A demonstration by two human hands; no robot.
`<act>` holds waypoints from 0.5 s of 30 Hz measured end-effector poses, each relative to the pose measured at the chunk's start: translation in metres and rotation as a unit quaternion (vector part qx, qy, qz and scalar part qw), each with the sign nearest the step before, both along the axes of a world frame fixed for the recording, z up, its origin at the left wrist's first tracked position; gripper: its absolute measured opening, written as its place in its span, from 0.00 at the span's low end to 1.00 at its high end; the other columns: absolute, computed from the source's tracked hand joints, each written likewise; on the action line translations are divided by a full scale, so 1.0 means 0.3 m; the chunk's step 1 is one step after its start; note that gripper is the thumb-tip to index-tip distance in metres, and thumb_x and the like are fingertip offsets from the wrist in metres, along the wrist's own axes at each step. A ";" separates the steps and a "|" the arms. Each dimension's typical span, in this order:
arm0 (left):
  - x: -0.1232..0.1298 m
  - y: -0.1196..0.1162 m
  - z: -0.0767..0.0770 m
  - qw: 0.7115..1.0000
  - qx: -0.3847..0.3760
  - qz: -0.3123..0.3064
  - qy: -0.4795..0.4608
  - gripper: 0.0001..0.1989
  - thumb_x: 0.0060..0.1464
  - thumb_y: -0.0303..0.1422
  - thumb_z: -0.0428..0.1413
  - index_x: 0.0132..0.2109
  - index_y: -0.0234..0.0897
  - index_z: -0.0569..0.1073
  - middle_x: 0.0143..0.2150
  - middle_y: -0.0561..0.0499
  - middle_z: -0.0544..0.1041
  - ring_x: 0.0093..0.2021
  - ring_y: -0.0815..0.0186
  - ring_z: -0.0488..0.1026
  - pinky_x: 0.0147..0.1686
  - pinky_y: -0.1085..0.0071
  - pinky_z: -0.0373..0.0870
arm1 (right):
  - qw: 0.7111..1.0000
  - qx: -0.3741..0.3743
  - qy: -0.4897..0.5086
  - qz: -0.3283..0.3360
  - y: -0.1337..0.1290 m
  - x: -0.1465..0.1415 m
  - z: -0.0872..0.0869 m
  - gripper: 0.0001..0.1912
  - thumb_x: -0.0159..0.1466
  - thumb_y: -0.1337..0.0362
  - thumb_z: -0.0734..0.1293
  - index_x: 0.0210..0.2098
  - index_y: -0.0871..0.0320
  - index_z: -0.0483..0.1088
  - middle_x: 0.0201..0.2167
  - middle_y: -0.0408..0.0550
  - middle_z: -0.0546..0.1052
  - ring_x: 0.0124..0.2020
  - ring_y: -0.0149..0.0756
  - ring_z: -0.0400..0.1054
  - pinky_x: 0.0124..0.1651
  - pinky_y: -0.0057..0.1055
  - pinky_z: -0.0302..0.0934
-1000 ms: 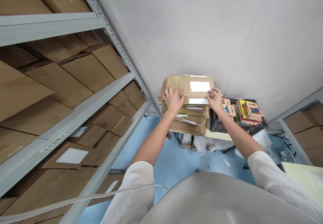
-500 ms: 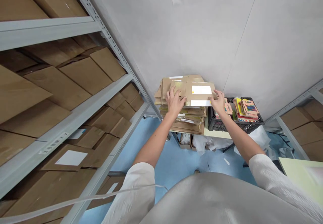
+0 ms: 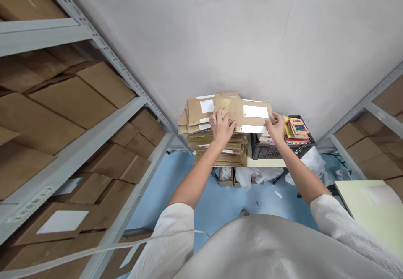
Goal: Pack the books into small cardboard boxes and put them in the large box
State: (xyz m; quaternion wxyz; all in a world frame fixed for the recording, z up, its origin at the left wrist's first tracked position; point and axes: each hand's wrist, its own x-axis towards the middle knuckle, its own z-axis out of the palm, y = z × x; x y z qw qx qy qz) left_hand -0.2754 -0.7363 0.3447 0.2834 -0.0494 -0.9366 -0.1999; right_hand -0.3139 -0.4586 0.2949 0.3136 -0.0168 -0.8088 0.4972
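Note:
A flat piece of brown cardboard with white labels spans between my two hands. My left hand grips its left part, fingers spread over the top and thumb at the near edge. On the right edge, my right hand pinches the same piece, fingers bent. Left of it and below rises a tall stack of flattened cardboard, some sheets bearing white labels. The held piece overlaps this stack and reaches over the left of a black plastic crate. Colourful booklets fill part of the crate.
Grey metal shelving packed with brown boxes runs along my left. More boxes sit on shelving at the right. A pale tabletop juts in at lower right. Plastic bags lie under the table.
The cardboard piece in my hands has shifted right relative to the stack, uncovering a white label on the stack. The camera view has turned slightly right.

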 end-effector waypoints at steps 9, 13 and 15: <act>-0.010 0.449 -0.007 0.991 -0.018 -0.135 -0.016 0.21 0.68 0.42 0.59 0.64 0.42 0.76 0.78 0.39 0.62 0.74 0.42 0.60 0.73 0.43 0.54 | 0.991 0.051 0.012 -0.124 0.458 0.223 -0.021 0.23 0.65 0.58 0.67 0.59 0.54 0.73 0.59 0.58 0.71 0.60 0.50 0.66 0.66 0.54 0.62; 0.041 0.749 -0.041 0.974 -0.030 -0.222 -0.030 0.21 0.67 0.40 0.60 0.63 0.43 0.76 0.77 0.39 0.63 0.74 0.42 0.61 0.73 0.43 0.55 | 0.972 0.093 0.002 -0.216 0.724 0.428 -0.054 0.18 0.65 0.60 0.67 0.54 0.54 0.75 0.56 0.56 0.71 0.62 0.51 0.65 0.69 0.55 0.59; 0.088 0.919 -0.069 0.962 -0.035 -0.266 -0.042 0.21 0.66 0.39 0.61 0.64 0.42 0.75 0.77 0.39 0.63 0.75 0.42 0.60 0.74 0.43 0.55 | 0.960 0.105 -0.006 -0.261 0.860 0.558 -0.084 0.16 0.65 0.60 0.67 0.52 0.54 0.76 0.56 0.56 0.72 0.63 0.52 0.65 0.69 0.55 0.58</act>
